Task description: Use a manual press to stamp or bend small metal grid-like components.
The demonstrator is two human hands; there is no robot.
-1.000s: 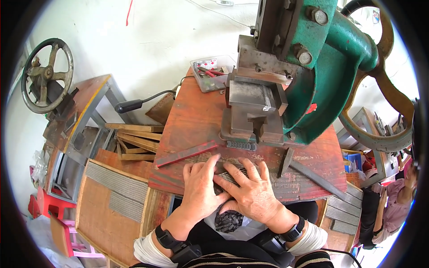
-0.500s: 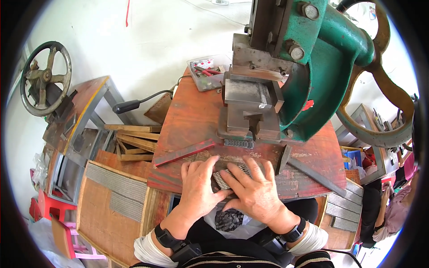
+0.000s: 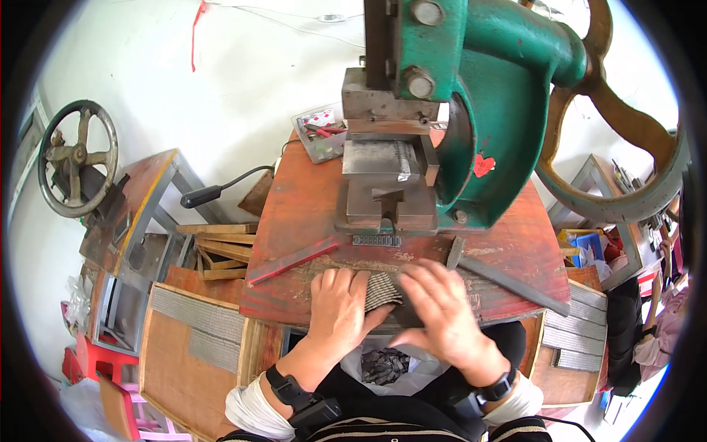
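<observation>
here, braces ridged strips (image 3: 382, 289) with left hand (image 3: 337, 306) at the front of the table (image 3: 294, 214), perhaps to keep rows even; cannot tell if clamped; holds right hand (image 3: 445, 318) near, with grip apart.

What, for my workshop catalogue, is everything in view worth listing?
table: 1, red-brown, centre
press: 1, green, table's back right
ridged bundle: 1, grey, table's front
toothed strip: 1, grey, before press
hammer: 1, grey, table's right
bar: 1, reddish, table's left
tub: 1, clear, table's back left
handwheels: 2, dark and brown, far left and right
trays: 2, brown, either side of table
slats: several, brown, left of table
bag: 1, white, at lap
wall: 1, white, background
co-worker: at least 1, pinkish top, right edge
wristbands: 2, black, one per wrist
left hand: 1, bare, at ridged bundle
right hand: 1, bare, over table's edge
</observation>
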